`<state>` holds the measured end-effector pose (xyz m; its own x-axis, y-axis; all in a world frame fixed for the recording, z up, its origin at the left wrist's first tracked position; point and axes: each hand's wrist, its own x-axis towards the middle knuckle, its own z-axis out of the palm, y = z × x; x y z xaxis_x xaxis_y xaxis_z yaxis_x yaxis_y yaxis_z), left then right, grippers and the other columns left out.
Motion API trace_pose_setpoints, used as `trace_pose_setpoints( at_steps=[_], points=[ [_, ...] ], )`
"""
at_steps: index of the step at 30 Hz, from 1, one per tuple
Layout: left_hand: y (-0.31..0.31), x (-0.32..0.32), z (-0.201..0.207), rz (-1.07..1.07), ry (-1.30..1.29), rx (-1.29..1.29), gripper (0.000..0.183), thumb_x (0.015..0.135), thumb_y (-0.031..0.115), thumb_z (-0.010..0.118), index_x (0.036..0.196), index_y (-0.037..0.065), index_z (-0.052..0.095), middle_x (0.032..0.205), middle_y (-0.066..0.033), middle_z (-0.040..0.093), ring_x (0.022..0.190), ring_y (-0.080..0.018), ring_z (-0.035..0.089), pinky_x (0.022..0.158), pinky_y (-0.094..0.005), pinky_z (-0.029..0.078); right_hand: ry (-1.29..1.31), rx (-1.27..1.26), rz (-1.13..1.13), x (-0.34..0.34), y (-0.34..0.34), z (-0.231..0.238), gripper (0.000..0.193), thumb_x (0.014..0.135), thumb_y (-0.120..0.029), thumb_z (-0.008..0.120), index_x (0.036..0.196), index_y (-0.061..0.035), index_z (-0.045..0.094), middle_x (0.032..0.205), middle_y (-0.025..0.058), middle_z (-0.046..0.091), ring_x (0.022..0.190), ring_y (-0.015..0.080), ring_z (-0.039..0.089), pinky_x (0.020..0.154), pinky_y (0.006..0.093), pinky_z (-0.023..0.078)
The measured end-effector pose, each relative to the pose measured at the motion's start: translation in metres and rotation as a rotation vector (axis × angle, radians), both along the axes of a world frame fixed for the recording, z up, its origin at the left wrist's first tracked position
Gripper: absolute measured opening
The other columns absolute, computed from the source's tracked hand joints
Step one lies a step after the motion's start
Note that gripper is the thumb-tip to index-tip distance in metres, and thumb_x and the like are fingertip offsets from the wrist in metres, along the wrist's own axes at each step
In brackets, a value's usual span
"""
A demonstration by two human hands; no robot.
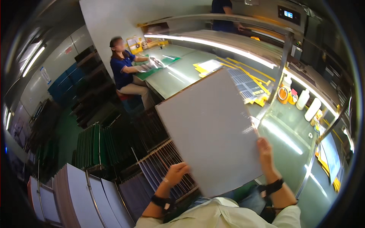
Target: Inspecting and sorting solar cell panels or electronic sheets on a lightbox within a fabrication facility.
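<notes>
A large, flat, pale grey rectangular panel [209, 129] is held up in front of me, tilted, its broad plain face toward me. My left hand [178, 173] is closed on its lower left edge. My right hand [265, 150] grips the right edge, a little higher up; the fingers of both hands are partly hidden by the panel. Beyond the panel's upper right edge, a dark gridded sheet [247, 84] with yellow borders lies on the greenish worktable [283, 133].
A seated person [123, 68] handles a shiny sheet at the table's far left end. White bottles [313, 109] and an orange tape roll [283, 93] stand at right under a lamp bar [213, 46]. Racks of upright green panels [89, 146] and pale panels [81, 193] line my left.
</notes>
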<state>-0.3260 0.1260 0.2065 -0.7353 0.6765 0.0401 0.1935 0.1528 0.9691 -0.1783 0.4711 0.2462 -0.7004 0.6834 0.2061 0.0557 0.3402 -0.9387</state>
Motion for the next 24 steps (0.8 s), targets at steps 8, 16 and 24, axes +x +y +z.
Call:
trace_pose_setpoints(
  at_steps=[8, 16, 24],
  points=[
    [0.188, 0.137, -0.059, -1.183, -0.652, 0.093, 0.054, 0.092, 0.036, 0.049, 0.133, 0.003, 0.034, 0.126, -0.0081, 0.043, 0.111, -0.0205, 0.048, 0.086, -0.0332, 0.045, -0.259, 0.393, -0.260, 0.152, 0.209, 0.019, 0.034, 0.093, -0.027, 0.049, 0.076, 0.0000, 0.060, 0.066, -0.0027, 0.052, 0.063, 0.0073, 0.045, 0.059, 0.0232, 0.036],
    [0.219, 0.199, -0.054, -1.462, -0.643, 0.002, 0.055, 0.091, 0.032, 0.050, 0.134, 0.003, 0.034, 0.131, -0.0084, 0.043, 0.102, -0.0172, 0.048, 0.083, -0.0282, 0.044, -0.394, 0.294, -0.292, 0.245, 0.251, -0.041, 0.039, 0.090, -0.027, 0.053, 0.059, -0.0040, 0.048, 0.058, -0.0071, 0.039, 0.054, 0.0047, 0.031, 0.049, 0.0245, 0.025],
    [0.229, 0.163, -0.026, -1.270, -0.666, 0.042, 0.051, 0.094, 0.040, 0.043, 0.120, -0.003, 0.049, 0.113, -0.0115, 0.057, 0.107, -0.0180, 0.056, 0.085, -0.0290, 0.046, -0.181, 0.001, -0.282, 0.254, 0.233, -0.008, 0.024, 0.091, -0.023, 0.053, 0.080, -0.0052, 0.063, 0.068, -0.0064, 0.055, 0.060, 0.0026, 0.046, 0.055, 0.0175, 0.034]
  ],
)
